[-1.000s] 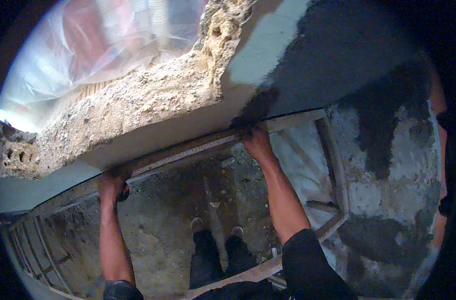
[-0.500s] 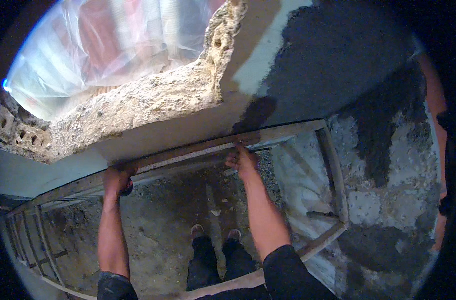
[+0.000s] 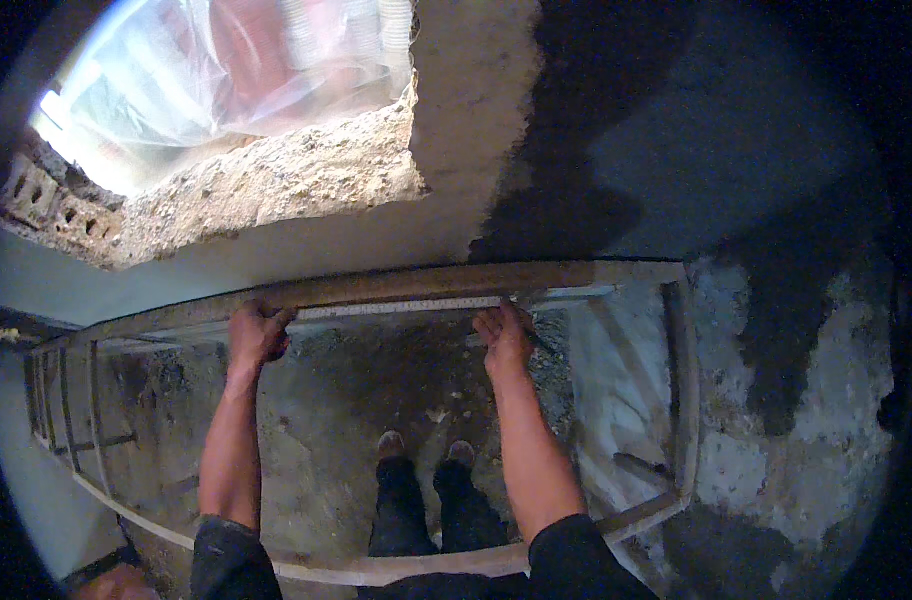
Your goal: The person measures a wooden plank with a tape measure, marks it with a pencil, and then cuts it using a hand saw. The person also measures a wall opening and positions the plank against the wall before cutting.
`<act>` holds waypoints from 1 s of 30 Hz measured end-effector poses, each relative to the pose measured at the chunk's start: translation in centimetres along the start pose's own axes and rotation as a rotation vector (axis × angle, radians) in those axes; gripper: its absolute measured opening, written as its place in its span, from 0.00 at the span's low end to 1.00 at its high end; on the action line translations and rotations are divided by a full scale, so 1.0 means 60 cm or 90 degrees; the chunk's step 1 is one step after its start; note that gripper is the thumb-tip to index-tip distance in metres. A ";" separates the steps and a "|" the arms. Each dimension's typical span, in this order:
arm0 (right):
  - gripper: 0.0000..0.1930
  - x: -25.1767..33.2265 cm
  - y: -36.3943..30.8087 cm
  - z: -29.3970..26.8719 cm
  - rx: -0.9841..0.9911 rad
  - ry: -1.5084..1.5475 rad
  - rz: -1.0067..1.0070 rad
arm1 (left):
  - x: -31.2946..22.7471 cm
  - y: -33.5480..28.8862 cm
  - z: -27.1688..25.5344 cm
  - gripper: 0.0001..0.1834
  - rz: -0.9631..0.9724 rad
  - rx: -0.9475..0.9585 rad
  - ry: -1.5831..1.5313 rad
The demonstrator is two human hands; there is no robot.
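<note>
Running left to right, the pale measuring tape (image 3: 401,307) sits along the near edge of the far wooden rail (image 3: 406,285), long axis pretty much parallel to the wood as far as this bendy lens lets me judge. Neither hand is really closer to it, they've got an end each. The left hand (image 3: 253,335) is at the left end, thumb and forefinger pressed together, with a dark roundish lump (image 3: 278,346) tucked in the palm, maybe the case but it's mostly hidden. The right hand (image 3: 509,338) is at the right end, fingertips looking like they're pinching the strip and the other fingers loosely curled toward the left. Can't tell if those tips also touch the wood. So the strip lies just past the knuckles on the far side, spanning the gap between the hands. I'd say the bit that matters is keeping it square to that rail. The wall (image 3: 306,240) is right behind the rail, and the shoes (image 3: 390,443) are well nearer.
</note>
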State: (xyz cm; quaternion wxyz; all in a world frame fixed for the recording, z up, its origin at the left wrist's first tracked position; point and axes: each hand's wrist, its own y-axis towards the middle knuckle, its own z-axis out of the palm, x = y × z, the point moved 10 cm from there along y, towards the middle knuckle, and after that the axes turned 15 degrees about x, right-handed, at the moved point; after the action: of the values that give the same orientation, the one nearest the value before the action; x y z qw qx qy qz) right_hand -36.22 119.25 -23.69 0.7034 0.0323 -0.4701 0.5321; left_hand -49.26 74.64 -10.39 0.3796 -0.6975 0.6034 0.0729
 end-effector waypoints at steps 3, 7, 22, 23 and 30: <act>0.22 -0.023 0.014 0.015 0.045 0.043 0.065 | 0.000 0.005 -0.014 0.28 -0.006 -0.109 0.143; 0.25 -0.040 0.024 0.036 0.086 0.009 0.100 | 0.029 0.019 -0.020 0.27 -0.026 -0.113 0.103; 0.21 -0.001 0.022 0.043 0.081 0.006 0.045 | 0.018 0.041 -0.002 0.25 -0.026 -0.074 0.072; 0.22 0.003 0.022 0.041 0.073 -0.002 0.039 | 0.015 0.041 -0.001 0.25 -0.015 -0.074 0.049; 0.21 0.016 0.015 0.047 0.073 -0.028 0.019 | 0.015 0.034 0.008 0.24 -0.063 -0.045 -0.003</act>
State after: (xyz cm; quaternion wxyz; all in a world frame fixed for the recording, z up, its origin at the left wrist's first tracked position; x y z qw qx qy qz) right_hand -38.69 118.80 -21.88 0.6820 0.0769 -0.4544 0.5679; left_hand -50.69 74.27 -12.14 0.3592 -0.7392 0.5645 0.0772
